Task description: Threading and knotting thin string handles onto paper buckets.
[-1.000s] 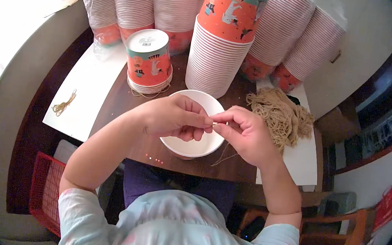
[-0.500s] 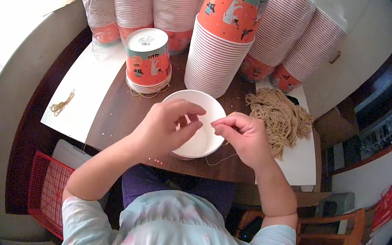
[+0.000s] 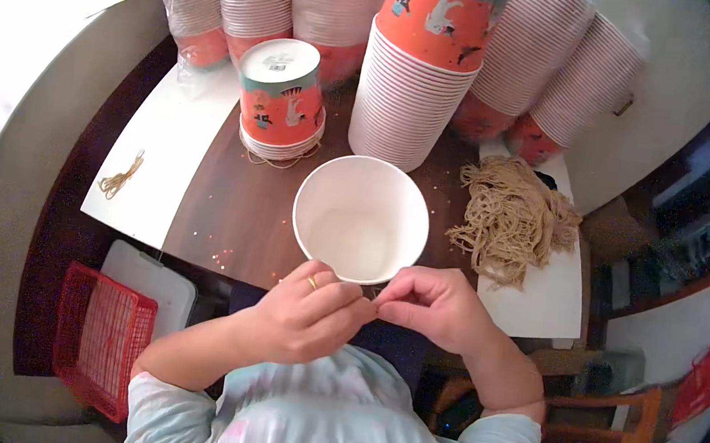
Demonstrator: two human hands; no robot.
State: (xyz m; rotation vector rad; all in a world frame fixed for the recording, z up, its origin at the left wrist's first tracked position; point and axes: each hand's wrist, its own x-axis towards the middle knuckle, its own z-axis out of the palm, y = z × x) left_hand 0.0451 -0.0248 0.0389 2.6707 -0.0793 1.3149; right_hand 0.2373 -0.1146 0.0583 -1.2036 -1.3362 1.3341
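An open white paper bucket [image 3: 362,213] stands at the table's near edge, its mouth tipped toward me. Just below its near rim the fingertips of both hands meet. My left hand [image 3: 311,314], with a ring on one finger, is closed, and what its fingers pinch is hidden. Thumb and forefinger of my right hand [image 3: 440,309] are pressed together on a thin strand of twine, of which only a little shows. To the right, a tangled heap of tan twine [image 3: 511,224] lies on a white sheet.
A tall stack of paper buckets [image 3: 412,95] rises behind the open one. Left of it, a short upside-down stack [image 3: 282,109] has twine round its base. Plastic-wrapped stacks [image 3: 334,4] line the back. A small twine bundle [image 3: 120,177] lies left; a red basket [image 3: 102,341] stands below.
Both hands have come down from over the bucket's mouth to its near rim. The left fingers, apart before, have closed and met the right fingertips. The whole view has shifted slightly.
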